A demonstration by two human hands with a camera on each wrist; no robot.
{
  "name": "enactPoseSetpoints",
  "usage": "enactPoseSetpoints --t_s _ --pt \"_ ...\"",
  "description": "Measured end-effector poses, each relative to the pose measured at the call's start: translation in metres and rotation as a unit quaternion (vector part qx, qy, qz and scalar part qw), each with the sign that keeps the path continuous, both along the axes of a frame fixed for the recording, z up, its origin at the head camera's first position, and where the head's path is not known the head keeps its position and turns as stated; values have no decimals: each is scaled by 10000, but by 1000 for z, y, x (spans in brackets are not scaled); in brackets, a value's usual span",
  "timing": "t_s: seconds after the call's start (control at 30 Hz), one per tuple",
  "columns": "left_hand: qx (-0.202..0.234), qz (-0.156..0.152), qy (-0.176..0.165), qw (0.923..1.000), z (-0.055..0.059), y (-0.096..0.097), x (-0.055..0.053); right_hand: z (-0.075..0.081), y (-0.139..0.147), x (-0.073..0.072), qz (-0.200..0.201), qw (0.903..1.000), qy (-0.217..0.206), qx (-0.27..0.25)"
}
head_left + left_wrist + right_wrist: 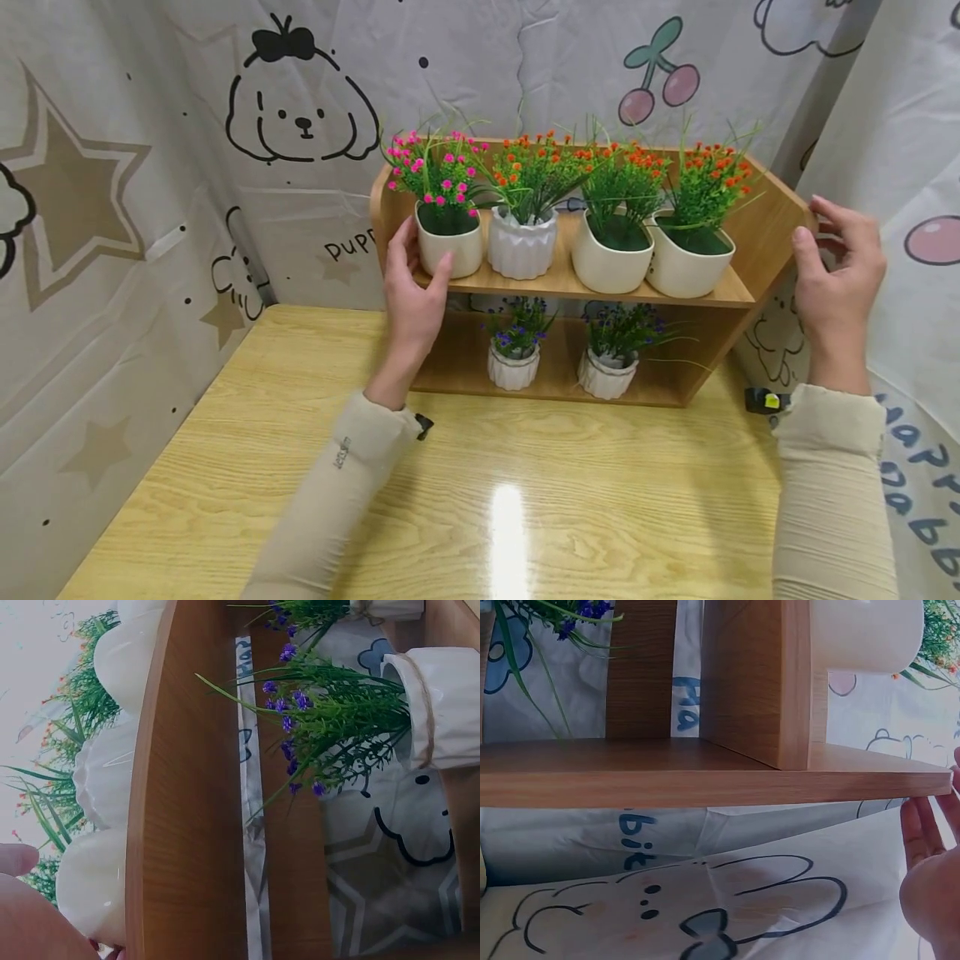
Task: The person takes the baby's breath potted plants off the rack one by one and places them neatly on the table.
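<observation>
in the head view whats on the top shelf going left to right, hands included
left hand on the pink-flowered pot → ribbed white pot with orange flowers → smooth white pot → second smooth white pot → right hand at the shelf's right end

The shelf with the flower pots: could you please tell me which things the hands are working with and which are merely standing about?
In hand:
left hand on the pink-flower pot
right hand at the wooden shelf

Standing about:
three orange-flower pots
two purple-flower pots
table
</observation>
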State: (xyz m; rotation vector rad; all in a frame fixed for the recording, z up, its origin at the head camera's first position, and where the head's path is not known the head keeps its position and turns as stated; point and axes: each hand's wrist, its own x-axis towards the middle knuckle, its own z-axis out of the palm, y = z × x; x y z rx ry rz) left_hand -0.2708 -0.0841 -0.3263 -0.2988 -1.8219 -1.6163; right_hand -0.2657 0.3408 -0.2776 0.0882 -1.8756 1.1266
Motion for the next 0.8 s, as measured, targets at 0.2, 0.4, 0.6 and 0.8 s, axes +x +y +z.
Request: enactPoseSetpoints --t_s 0.2,0.4,0.6,0.8 --pt "-2 308 -267 9992 -9 2 -13 -6 4 -6 212 9985 17 -497" --pt "-173 565 -636 9962 -9 4 -19 -13 13 -17 573 9948 178 -817" --pt "-405 916 -930 9906 -8 7 -26 -21 22 -27 724 9929 347 -878" --pt "-640 1269 -960 9852 -7 9 -29 -18 17 -22 703 9929 331 -900"
